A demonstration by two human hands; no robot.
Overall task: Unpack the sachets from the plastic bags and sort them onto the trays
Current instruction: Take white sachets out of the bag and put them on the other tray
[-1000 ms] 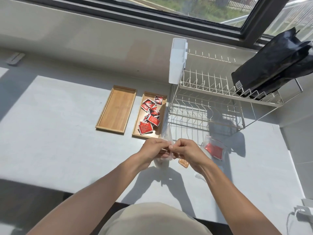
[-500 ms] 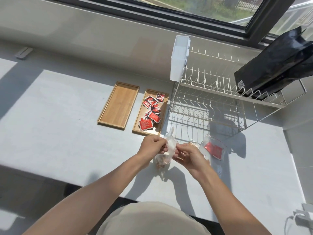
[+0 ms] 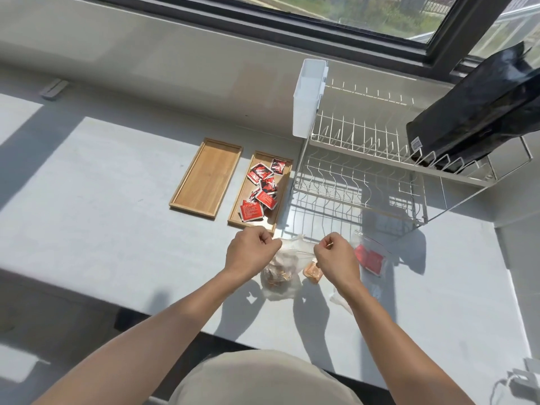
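Countertop: both hands' grip pinches the plastic bag (image 3: pixel 282 270) mouth, its length hanging toward the person.

Black bag (image 3: pixel 479 112) rests on wire dish rack (image 3: pixel 362 171).

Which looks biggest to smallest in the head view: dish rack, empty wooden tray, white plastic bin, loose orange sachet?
1. Dish rack, by far the largest.
2. Empty wooden tray and white plastic bin: they look alike in size, and the bin stands raised and farther back, so I won't rank them.
3. Loose orange sachet, the smallest.
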